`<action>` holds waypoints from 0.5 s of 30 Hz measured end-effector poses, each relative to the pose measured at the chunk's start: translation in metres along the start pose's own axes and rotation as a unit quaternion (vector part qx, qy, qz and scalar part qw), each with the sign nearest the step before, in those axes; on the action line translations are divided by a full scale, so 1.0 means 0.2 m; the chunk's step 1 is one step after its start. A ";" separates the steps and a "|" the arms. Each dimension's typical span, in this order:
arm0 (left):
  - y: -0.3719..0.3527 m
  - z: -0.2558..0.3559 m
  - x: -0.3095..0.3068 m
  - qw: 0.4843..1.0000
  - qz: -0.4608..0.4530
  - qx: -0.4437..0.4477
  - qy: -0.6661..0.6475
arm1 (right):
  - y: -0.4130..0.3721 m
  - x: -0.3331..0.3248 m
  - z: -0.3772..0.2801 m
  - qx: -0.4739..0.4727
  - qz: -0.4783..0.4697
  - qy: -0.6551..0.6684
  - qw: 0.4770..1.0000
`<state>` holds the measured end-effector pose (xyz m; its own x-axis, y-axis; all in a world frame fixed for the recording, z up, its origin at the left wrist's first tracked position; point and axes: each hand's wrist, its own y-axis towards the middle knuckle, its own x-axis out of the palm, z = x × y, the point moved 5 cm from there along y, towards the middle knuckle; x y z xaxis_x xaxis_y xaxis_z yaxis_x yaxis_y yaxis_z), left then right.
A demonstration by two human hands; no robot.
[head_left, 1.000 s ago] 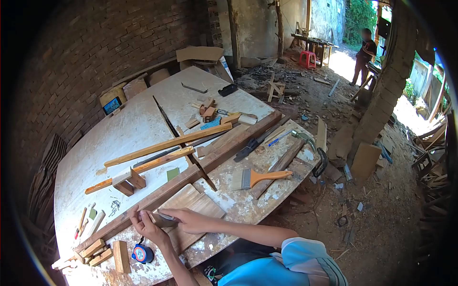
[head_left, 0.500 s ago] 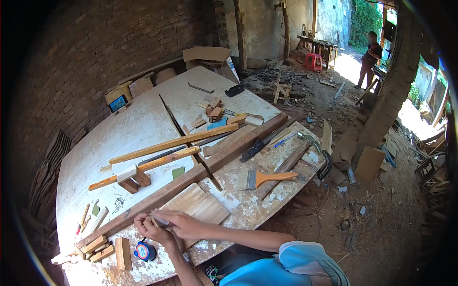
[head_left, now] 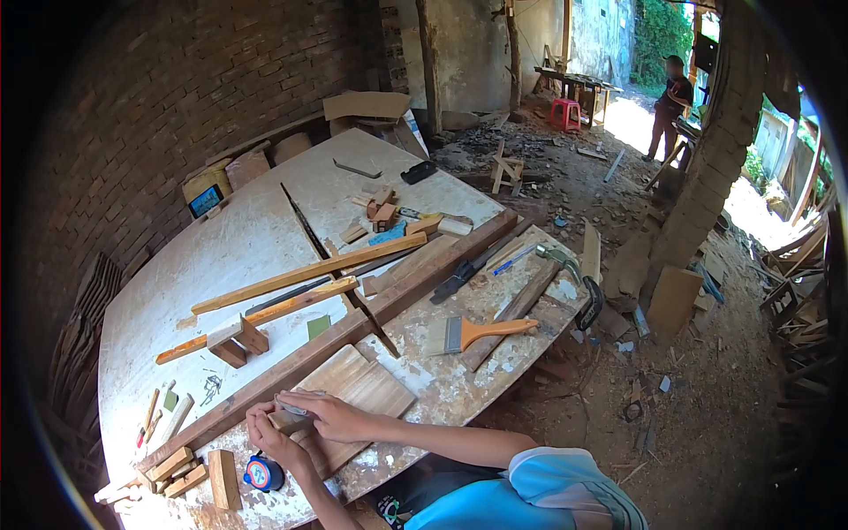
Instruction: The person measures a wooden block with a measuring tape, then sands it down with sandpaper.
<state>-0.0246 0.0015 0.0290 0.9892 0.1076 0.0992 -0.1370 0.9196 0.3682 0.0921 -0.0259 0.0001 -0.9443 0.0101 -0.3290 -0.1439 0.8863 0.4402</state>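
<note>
My left hand (head_left: 276, 438) is closed around a small wooden block (head_left: 284, 421) just above the near edge of the workbench. Over that block lies my right hand (head_left: 334, 417), its fingers bent onto a thin grey piece (head_left: 291, 404) that could be sandpaper; its kind is partly hidden. Below both hands a flat wooden board (head_left: 375, 389) rests on the bench. A blue tape measure (head_left: 262, 474) sits close to my left wrist, with an upright-lying wood block (head_left: 223, 480) left of it.
A long wooden beam (head_left: 353, 329) crosses the workbench (head_left: 177, 309). Nearby are an orange-handled paintbrush (head_left: 486, 332), a hammer (head_left: 558, 256), a clamp (head_left: 590, 303), long wood strips (head_left: 309, 272) and small offcuts (head_left: 181, 473). A phone (head_left: 205, 200) stands at the back. A person (head_left: 673, 110) is far off.
My view has shifted slightly, so the bench appears further left. My right hand has moved a little over the wooden block, and more of the block shows between my hands.
</note>
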 end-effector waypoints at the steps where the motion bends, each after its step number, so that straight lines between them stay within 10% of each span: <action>1: 0.00 -0.01 0.00 0.999 -0.003 -0.014 -0.043 | 0.00 0.01 0.01 0.000 -0.002 0.001 1.000; 15: 0.06 -0.15 -0.16 0.978 0.008 -0.064 -0.201 | 0.02 0.04 0.04 -0.010 -0.009 -0.003 1.000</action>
<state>-0.0554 0.0206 0.0032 0.8836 -0.0110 0.4681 -0.1192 0.9615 0.2475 0.0866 -0.0195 -0.0076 -0.9397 -0.0038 -0.3420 -0.1675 0.8769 0.4506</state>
